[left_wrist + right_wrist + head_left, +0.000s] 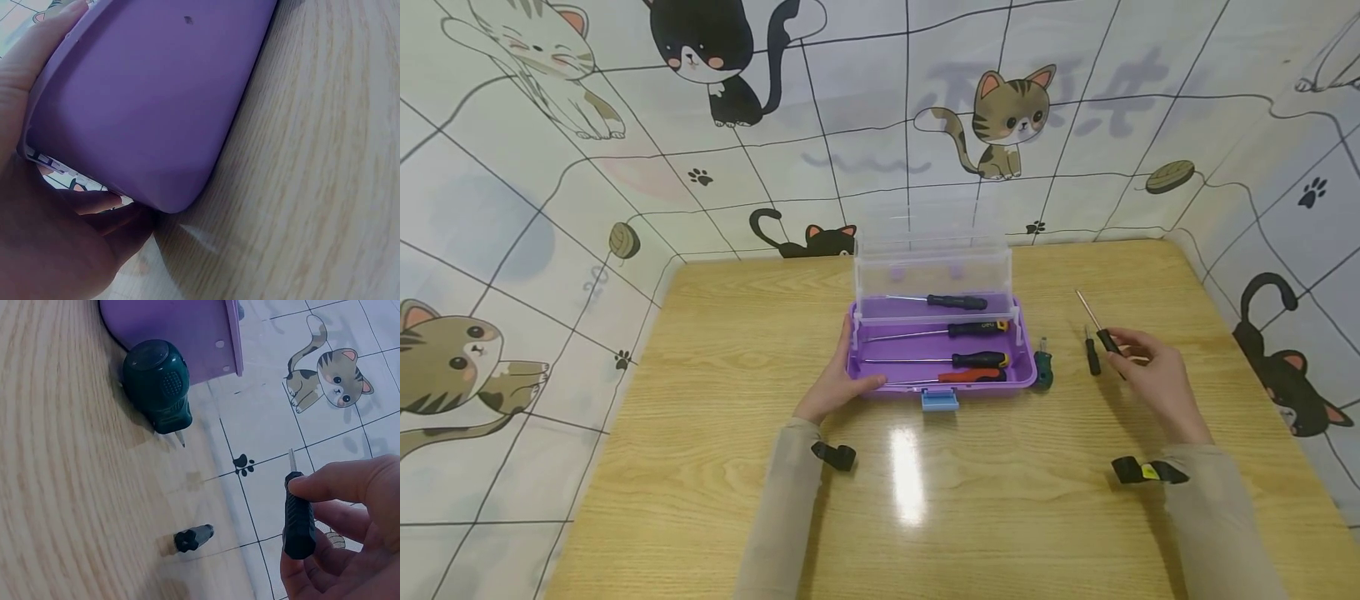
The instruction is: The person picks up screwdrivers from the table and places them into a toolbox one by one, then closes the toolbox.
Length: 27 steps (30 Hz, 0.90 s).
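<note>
A purple toolbox [904, 389] stands on the table, its clear lid [932, 279] raised. My left hand [835, 385] holds the box's left front corner, thumb over the front rim and fingers along the side. Inside lie several screwdrivers: two black and yellow ones, a black one [957, 302] at the back, and a red-handled one [972, 376] along the front. Right of the box, my right hand [1156, 375] pinches a black-handled screwdriver [300, 522] above the table, its shaft pointing away from me. Below it lies a small black screwdriver [1092, 357].
A stubby dark green screwdriver [1043, 367] lies against the box's right side. A blue latch [939, 401] hangs at the box's front. Cat-patterned sheeting [865, 100] stands behind the wooden table [715, 400] and at both sides.
</note>
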Each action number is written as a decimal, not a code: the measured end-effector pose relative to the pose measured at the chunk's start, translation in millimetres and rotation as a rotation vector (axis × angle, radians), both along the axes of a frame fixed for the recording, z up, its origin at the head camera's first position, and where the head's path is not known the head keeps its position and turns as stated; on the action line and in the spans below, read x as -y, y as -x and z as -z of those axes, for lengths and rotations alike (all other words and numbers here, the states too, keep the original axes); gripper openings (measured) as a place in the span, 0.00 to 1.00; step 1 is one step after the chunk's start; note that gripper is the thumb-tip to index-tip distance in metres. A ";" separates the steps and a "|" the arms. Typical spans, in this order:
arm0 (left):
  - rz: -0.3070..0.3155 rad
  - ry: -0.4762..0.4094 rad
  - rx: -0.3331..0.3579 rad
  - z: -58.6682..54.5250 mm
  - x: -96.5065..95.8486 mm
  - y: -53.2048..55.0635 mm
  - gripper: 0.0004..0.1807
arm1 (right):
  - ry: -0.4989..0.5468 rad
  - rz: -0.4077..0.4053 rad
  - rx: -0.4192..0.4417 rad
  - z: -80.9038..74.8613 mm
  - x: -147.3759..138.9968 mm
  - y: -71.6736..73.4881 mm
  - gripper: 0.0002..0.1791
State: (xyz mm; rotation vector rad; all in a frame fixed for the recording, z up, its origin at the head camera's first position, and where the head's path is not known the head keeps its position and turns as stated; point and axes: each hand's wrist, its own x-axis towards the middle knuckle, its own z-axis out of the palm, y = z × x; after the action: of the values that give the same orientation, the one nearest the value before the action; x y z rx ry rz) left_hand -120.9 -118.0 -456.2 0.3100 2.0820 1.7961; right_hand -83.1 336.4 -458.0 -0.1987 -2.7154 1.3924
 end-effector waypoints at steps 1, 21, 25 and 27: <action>-0.001 0.002 0.002 0.1 0.0 -0.1 0.66 | 0.003 -0.002 -0.004 -1.2 0.9 0.3 0.24; -0.003 0.030 -0.002 -1.0 0.3 0.5 0.66 | 0.003 -0.069 -0.054 -13.3 23.9 12.6 0.22; -0.002 0.051 -0.001 -0.9 0.5 0.6 0.66 | 0.010 -0.081 -0.052 -15.8 26.1 13.7 0.22; -0.003 0.043 0.005 -0.4 0.6 0.3 0.66 | 0.016 -0.087 -0.045 -17.2 27.0 14.1 0.22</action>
State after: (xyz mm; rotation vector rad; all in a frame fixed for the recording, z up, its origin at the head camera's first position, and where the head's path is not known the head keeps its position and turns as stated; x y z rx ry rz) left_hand -121.2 -118.5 -455.8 0.2907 2.1160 1.7491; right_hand -97.2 309.5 -440.8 -0.0504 -2.7075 1.4234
